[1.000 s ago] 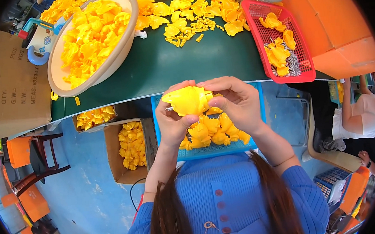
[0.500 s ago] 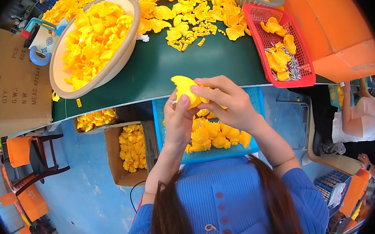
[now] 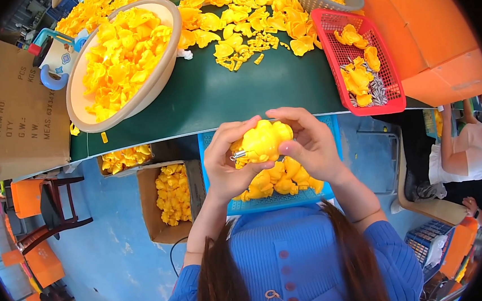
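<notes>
Between both hands, over the blue basket, I hold a rounded yellow plastic piece (image 3: 263, 140) with a small silver spring-like metal part (image 3: 238, 155) sticking out on its left side. My left hand (image 3: 227, 157) is wrapped round its left side, thumb below. My right hand (image 3: 312, 142) grips its right side, with the thumb on the front and the fingers curled over the top. Beneath them, the blue plastic basket (image 3: 256, 206) in my lap holds several similar yellow pieces (image 3: 282, 181).
A beige basin (image 3: 159, 80) heaped with yellow shells stands left on the green table (image 3: 231, 97). More loose shells (image 3: 236, 18) lie at the back. A red basket (image 3: 398, 101) with shells and metal parts sits right. Cardboard boxes (image 3: 162, 233) of yellow pieces stand below left.
The yellow piece has been turned and lowered slightly, now showing a rounder side and its metal part. My hands have moved apart to hold it from both sides.
</notes>
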Motion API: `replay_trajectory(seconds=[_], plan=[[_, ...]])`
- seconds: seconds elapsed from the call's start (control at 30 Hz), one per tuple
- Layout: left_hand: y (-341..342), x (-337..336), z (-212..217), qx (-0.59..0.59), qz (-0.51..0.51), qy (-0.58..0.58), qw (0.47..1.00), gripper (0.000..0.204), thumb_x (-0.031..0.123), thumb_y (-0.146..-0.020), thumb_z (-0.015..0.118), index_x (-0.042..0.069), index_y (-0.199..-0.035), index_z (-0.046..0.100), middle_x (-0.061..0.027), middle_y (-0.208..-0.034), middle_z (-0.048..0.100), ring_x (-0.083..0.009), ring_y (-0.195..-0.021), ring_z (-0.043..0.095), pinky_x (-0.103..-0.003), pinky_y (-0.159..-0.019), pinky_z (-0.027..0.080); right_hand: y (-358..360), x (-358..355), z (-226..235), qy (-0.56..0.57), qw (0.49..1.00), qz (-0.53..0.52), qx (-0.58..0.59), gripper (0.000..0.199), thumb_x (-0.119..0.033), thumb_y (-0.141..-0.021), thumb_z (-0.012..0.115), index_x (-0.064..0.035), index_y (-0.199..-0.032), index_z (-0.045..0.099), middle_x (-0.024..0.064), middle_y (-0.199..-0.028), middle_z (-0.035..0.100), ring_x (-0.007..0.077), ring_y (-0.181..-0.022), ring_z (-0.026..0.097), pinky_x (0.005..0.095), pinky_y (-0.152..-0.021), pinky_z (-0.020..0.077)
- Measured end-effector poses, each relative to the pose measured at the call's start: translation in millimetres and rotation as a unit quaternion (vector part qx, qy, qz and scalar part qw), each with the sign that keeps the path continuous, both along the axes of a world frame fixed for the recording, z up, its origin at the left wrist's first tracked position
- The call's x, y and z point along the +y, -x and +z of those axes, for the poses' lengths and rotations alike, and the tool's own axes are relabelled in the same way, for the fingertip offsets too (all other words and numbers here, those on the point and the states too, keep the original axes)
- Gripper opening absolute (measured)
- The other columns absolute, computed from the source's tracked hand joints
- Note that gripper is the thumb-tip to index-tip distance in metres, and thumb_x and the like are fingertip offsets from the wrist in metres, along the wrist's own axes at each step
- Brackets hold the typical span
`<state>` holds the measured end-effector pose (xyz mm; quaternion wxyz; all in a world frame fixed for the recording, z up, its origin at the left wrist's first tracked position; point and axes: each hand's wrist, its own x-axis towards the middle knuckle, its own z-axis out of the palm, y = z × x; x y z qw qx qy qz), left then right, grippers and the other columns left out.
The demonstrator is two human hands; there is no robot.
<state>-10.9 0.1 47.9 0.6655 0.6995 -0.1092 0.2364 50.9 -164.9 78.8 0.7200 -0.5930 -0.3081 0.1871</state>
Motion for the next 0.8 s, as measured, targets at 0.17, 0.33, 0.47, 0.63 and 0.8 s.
replay_trajectory(seconds=[0.17, 0.33, 0.47, 0.63, 0.8], plan=[[1.3, -5.4, -4.5, 0.002, -0.005, 0.056, 0.998, 0.062, 0.015, -0.062, 0.082, -0.003, -0.114, 0.054, -0.0117, -0.109, 0.054, -0.0186, -0.100, 0.054, -0.029, -0.087, 0.044, -1.7, -5.8, -7.9, 0.024, 0.999, 0.022, 0.014, 0.036, -0.010, -0.087, 0.056, 0.0007, -0.119, 0.045, 0.0094, -0.108, 0.056, 0.0172, -0.100, 0.055, 0.0286, -0.085, 0.0449], [0.0, -14.5, -2.4, 0.073, 0.015, 0.107, 0.991, 0.050, -0.001, -0.065, 0.076, -0.002, -0.110, 0.056, -0.0083, -0.105, 0.052, -0.0145, -0.094, 0.056, -0.025, -0.081, 0.048, -12.5, -2.0, -0.2, 0.191, 0.968, -0.010, -0.163, 0.038, -0.008, -0.084, 0.058, -0.0003, -0.119, 0.046, 0.0114, -0.112, 0.056, 0.0209, -0.102, 0.056, 0.0306, -0.087, 0.0440], [0.6, -16.8, -11.3, 0.082, 0.038, 0.060, 0.994, 0.040, -0.005, -0.068, 0.072, -0.004, -0.105, 0.056, -0.0087, -0.103, 0.051, -0.0150, -0.093, 0.057, -0.024, -0.078, 0.050, -10.2, 8.2, -0.7, 0.097, 0.957, -0.044, -0.270, 0.035, -0.006, -0.079, 0.061, -0.0020, -0.114, 0.054, 0.0137, -0.115, 0.057, 0.0238, -0.104, 0.057, 0.0319, -0.089, 0.0444], [1.7, -17.6, -19.1, 0.103, 0.058, 0.025, 0.993, 0.033, -0.006, -0.069, 0.070, -0.005, -0.099, 0.055, -0.0091, -0.100, 0.051, -0.0152, -0.093, 0.057, -0.025, -0.077, 0.051, -3.3, 9.7, -12.7, 0.124, 0.978, -0.034, -0.162, 0.030, -0.003, -0.077, 0.061, -0.0035, -0.107, 0.060, 0.0140, -0.113, 0.060, 0.0247, -0.106, 0.057, 0.0343, -0.090, 0.0450], [6.2, -18.4, -32.1, 0.171, 0.026, 0.157, 0.972, 0.037, 0.001, -0.072, 0.072, -0.002, -0.104, 0.053, -0.0081, -0.101, 0.056, -0.0151, -0.095, 0.057, -0.025, -0.077, 0.050, -7.5, 10.4, -39.2, 0.064, 0.996, 0.002, -0.058, 0.034, -0.002, -0.082, 0.057, 0.0002, -0.115, 0.053, 0.0129, -0.121, 0.054, 0.0213, -0.109, 0.054, 0.0324, -0.092, 0.0436]])
